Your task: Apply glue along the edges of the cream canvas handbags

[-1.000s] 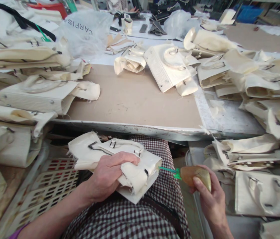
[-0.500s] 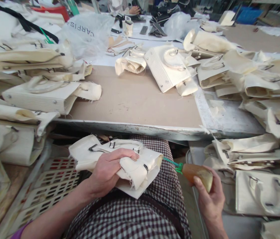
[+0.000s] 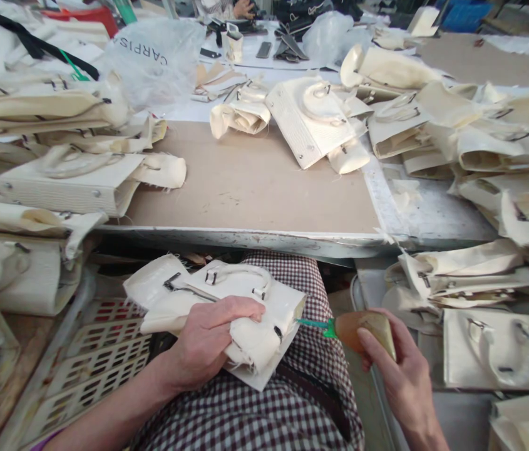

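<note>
1. The left hand (image 3: 210, 341) holds a cream handbag (image 3: 238, 286) over the checked apron (image 3: 311, 388), just below the front edge of the bench (image 3: 245, 200). Its grip is closed, with the fingers bent over the bag.
2. The right hand (image 3: 407, 369) has its grip wrapped around the back part of a brown bottle (image 3: 362, 332).
3. The step in hand looks like putting the thin green nozzle (image 3: 313, 324) to the bag's right edge. The tip is right by that edge, but one cannot tell if it touches.
4. The next move seems to call for a steady bag and small, careful moves with the nozzle.
5. The bag's long way runs from upper left to lower right. Its handle (image 3: 240, 268) is on the side away from the person.
6. The bottle lies nearly level, with its nozzle pointing left.
</note>
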`<state>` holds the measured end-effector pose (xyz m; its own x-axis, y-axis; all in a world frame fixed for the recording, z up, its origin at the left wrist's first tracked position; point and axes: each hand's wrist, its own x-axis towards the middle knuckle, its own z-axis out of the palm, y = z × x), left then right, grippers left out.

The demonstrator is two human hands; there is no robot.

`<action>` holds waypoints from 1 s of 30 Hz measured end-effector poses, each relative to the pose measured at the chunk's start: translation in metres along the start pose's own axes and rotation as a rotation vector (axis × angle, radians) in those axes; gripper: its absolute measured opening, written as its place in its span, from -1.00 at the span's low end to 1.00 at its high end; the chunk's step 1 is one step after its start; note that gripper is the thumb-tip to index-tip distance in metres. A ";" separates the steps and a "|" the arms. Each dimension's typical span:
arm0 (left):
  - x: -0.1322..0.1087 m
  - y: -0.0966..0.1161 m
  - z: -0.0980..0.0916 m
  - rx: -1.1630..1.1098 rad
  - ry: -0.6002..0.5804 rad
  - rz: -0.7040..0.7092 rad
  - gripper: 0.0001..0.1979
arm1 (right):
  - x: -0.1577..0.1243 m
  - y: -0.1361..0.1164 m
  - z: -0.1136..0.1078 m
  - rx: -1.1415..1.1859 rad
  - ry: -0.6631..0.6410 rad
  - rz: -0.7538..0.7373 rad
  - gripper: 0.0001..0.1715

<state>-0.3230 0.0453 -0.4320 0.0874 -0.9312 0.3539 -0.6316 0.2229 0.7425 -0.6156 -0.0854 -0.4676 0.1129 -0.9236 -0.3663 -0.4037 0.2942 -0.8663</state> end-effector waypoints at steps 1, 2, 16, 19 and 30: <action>0.000 0.000 0.001 0.002 0.000 0.017 -0.79 | -0.001 0.000 0.000 -0.014 -0.006 0.006 -0.24; 0.000 0.000 0.002 0.005 -0.001 0.037 -0.79 | -0.001 0.001 0.000 -0.021 -0.009 0.008 -0.24; 0.002 0.001 0.002 0.013 0.007 0.085 -0.77 | -0.003 0.010 -0.001 0.007 0.065 -0.084 -0.31; 0.001 0.001 0.004 0.007 0.012 0.047 -0.77 | -0.007 0.005 -0.003 0.014 0.028 -0.036 -0.26; -0.001 0.000 0.007 0.000 0.005 0.091 -0.82 | -0.030 -0.015 0.001 0.167 -0.103 0.154 -0.31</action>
<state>-0.3282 0.0441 -0.4366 0.0332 -0.9055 0.4230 -0.6374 0.3068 0.7068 -0.6120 -0.0622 -0.4439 0.1568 -0.8375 -0.5234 -0.2686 0.4738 -0.8387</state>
